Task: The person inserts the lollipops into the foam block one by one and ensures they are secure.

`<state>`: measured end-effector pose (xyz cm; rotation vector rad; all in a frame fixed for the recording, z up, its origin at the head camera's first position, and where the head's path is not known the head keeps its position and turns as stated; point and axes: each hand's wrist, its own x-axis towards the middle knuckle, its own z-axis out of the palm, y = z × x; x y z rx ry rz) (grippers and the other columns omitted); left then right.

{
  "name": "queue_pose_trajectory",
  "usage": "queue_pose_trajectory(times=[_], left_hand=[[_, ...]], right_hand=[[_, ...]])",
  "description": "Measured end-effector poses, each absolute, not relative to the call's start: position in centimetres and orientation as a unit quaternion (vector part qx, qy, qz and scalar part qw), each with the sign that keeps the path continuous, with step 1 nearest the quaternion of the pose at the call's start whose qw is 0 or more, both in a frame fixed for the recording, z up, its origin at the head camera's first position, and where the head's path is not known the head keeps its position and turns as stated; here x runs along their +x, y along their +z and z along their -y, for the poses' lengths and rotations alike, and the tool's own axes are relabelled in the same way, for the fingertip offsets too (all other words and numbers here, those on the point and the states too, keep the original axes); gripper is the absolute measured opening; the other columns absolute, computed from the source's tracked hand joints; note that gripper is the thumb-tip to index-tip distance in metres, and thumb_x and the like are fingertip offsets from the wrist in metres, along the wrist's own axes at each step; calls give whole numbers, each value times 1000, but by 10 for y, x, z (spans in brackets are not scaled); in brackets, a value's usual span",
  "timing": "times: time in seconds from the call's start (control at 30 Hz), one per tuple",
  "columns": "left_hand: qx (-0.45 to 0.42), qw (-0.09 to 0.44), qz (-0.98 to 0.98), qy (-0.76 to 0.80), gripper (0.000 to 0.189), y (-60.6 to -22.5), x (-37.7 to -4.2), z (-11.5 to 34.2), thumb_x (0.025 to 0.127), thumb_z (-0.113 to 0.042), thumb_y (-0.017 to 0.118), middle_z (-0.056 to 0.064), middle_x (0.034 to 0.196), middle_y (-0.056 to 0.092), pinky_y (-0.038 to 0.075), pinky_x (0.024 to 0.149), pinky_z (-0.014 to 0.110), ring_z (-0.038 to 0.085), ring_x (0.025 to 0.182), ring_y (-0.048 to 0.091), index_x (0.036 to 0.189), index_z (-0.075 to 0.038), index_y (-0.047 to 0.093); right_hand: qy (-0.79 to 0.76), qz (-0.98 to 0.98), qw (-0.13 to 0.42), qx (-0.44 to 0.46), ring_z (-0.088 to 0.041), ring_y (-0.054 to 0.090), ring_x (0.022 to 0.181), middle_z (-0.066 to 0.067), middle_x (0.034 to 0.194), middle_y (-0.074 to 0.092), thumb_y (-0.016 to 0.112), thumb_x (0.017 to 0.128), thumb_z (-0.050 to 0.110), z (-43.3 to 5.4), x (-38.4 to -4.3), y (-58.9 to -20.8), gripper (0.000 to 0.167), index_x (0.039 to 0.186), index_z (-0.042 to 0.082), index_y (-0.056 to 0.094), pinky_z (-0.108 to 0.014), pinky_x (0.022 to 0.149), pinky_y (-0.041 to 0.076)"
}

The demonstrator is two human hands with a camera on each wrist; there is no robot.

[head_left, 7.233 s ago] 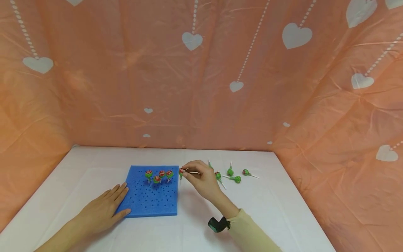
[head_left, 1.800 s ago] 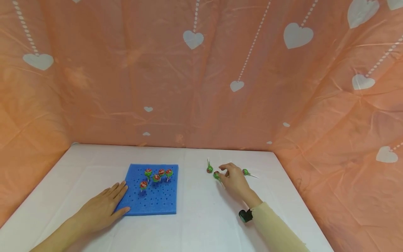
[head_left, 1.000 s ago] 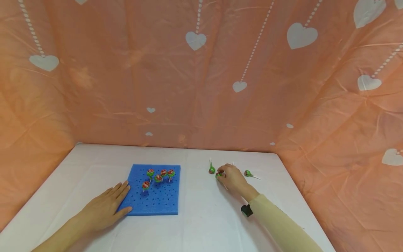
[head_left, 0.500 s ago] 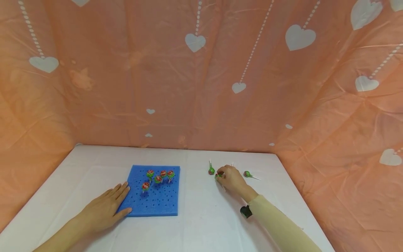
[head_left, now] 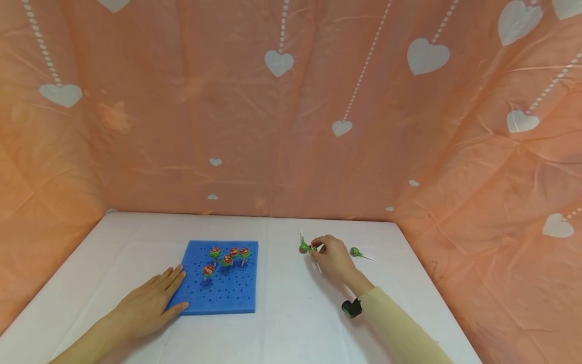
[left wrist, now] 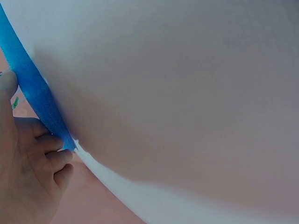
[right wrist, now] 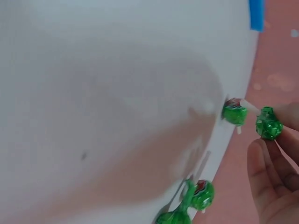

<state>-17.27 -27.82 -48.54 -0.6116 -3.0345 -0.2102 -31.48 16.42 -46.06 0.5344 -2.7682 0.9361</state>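
Note:
My left hand (head_left: 147, 301) lies with straight fingers on the left edge of the blue foam board (head_left: 232, 296), which is dotted with small holes. Several lollipops (head_left: 226, 260) in green and red wrappers stand upright in it, heads up. My right hand (head_left: 334, 258) pinches a lollipop (right wrist: 268, 125) by its head, between thumb and fingers, its white stick free. Close to its left in the head view is a loose lollipop (head_left: 303, 247). In the left wrist view, my left hand (left wrist: 32, 163) touches the board's edge (left wrist: 37, 88).
Another loose lollipop (head_left: 355, 252) lies right of my right hand. In the right wrist view, more lollipops (right wrist: 202, 195) lie close together on the white tabletop (head_left: 291, 323). An orange curtain (head_left: 245, 126) with pale hearts encloses the back and sides.
The lollipop my right hand held beside the board 7.2 seconds ago stands in the foam. That hand went right to the loose lollipops and grips another, shifted slightly left. My left hand stayed put.

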Motion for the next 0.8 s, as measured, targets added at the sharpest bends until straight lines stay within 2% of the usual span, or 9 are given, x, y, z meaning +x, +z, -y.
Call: queue_pose_trajectory(times=[0.27, 0.47, 0.7, 0.8], left_hand=[[-196, 21, 978, -66, 81, -486, -172, 278, 101, -55, 60, 33, 155, 43, 38, 115, 65, 54, 143, 41, 146, 12, 51], [-195, 23, 978, -68, 81, -486, -172, 278, 101, -54, 61, 33, 155, 43, 38, 115, 65, 54, 143, 41, 145, 12, 51], [-196, 30, 978, -69, 80, -487, -172, 278, 101, -53, 61, 33, 155, 44, 38, 115, 65, 53, 142, 41, 145, 12, 51], [-195, 30, 978, -69, 80, -487, -172, 278, 101, -53, 61, 33, 155, 44, 38, 115, 65, 54, 142, 41, 145, 12, 51]], right_hand=[[391, 894, 118, 186, -23, 73, 87, -12, 103, 71, 80, 87, 1, -152, -307, -453, 23, 110, 1, 76, -31, 76, 63], [469, 856, 129, 174, -24, 74, 89, -10, 104, 72, 81, 85, -1, -141, -302, -457, 22, 106, 3, 77, -24, 76, 62], [554, 805, 134, 167, -30, 74, 91, -16, 106, 75, 80, 85, -3, -121, -294, -460, 22, 107, 0, 76, -21, 77, 61], [577, 790, 123, 166, -28, 74, 90, -17, 104, 76, 79, 85, -4, -112, -289, -462, 24, 109, 0, 76, -20, 75, 60]])
